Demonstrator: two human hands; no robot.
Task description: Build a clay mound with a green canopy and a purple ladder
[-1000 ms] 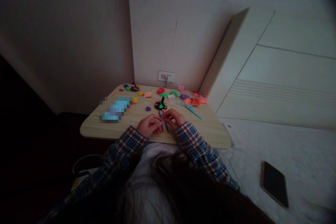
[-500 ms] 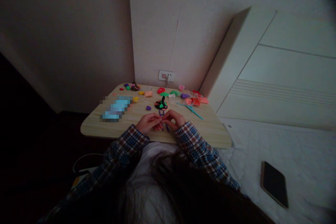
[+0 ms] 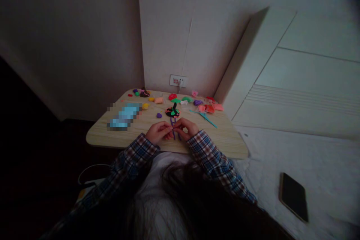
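Observation:
Near the front of the wooden table, my left hand [image 3: 160,132] and my right hand [image 3: 188,129] meet with thumbs and forefingers pinched together. Whatever lies between the fingertips is too small to make out. Under and beside the fingers run two thin purple clay strips [image 3: 173,135] on the table. Just beyond them sits a black clay figure [image 3: 172,112] with green, pink and orange bits and an upright black part. A small purple clay lump [image 3: 159,115] lies to its left.
A light wooden table [image 3: 219,144] carries several bagged clay pieces [image 3: 209,108] at the back right. Turquoise modelling tools [image 3: 208,120] lie at the right, a blurred-out bright screen [image 3: 125,116] at the left. A yellow lump [image 3: 145,106] and a dark shoe-like figure [image 3: 144,92] stand further back.
The joined fingertips have shifted very slightly to the left, and a bit more of the purple strips shows between the hands. Otherwise the scene stays the same.

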